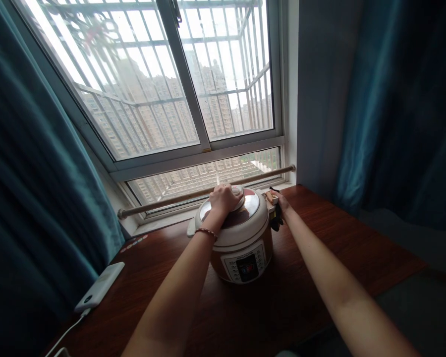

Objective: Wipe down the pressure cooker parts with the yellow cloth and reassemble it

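Observation:
A white and brown electric pressure cooker (241,243) stands on the wooden table, its control panel facing me. My left hand (225,198) is closed over the knob on top of its lid (254,210). A braided bracelet circles that wrist. At the cooker's right side, my right hand (281,202) has its fingers curled by the side handle (270,197). Something black (277,219) hangs just below these fingers; its kind is unclear. Whether the right fingers grip the handle, the black thing or both is hard to make out.
The reddish-brown table (338,238) reaches a barred window, with a rail (163,202) along the sill. At left lies a white power bank (101,286) with a plugged-in white cable (69,329). Blue curtains (33,163) hang on both sides.

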The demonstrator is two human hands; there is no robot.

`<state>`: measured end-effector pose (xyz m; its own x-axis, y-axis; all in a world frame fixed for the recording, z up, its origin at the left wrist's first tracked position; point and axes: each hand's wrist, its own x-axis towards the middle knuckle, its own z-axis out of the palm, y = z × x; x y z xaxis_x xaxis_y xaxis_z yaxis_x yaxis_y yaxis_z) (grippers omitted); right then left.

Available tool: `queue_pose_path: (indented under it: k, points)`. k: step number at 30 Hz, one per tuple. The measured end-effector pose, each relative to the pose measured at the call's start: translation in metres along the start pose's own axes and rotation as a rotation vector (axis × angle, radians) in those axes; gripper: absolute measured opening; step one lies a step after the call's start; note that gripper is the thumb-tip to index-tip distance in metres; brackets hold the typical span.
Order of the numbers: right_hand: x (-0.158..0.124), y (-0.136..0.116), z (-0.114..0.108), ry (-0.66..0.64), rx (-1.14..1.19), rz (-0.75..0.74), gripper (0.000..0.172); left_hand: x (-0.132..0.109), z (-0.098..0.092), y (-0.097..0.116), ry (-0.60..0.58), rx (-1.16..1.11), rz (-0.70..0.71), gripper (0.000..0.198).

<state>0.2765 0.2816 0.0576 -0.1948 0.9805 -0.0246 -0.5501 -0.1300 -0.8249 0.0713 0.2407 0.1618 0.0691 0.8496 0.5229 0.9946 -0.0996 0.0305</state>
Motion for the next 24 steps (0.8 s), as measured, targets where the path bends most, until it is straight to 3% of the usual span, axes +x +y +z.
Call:
queue_pose_path:
  k: [7, 13, 16, 20, 24]
  points:
    - [0.003, 0.001, 0.000, 0.035, -0.021, -0.008, 0.031, 0.001, 0.006, 0.011, 0.016, 0.006, -0.142, 0.056]
    - [-0.007, -0.004, 0.000, 0.032, -0.068, 0.012, 0.042, -0.003, 0.005, 0.012, 0.046, -0.001, -0.157, 0.055]
    - [-0.010, -0.009, 0.001, 0.047, -0.124, 0.038, 0.038, -0.004, 0.006, 0.012, 0.064, -0.007, -0.155, 0.055]
    - [-0.003, -0.013, 0.006, 0.152, -0.260, 0.054, 0.022, -0.004, 0.007, 0.011, 0.071, -0.018, -0.151, 0.054]
    - [0.005, -0.013, 0.012, 0.290, -0.413, 0.013, 0.019, -0.005, 0.007, 0.012, 0.066, -0.032, -0.152, 0.055]
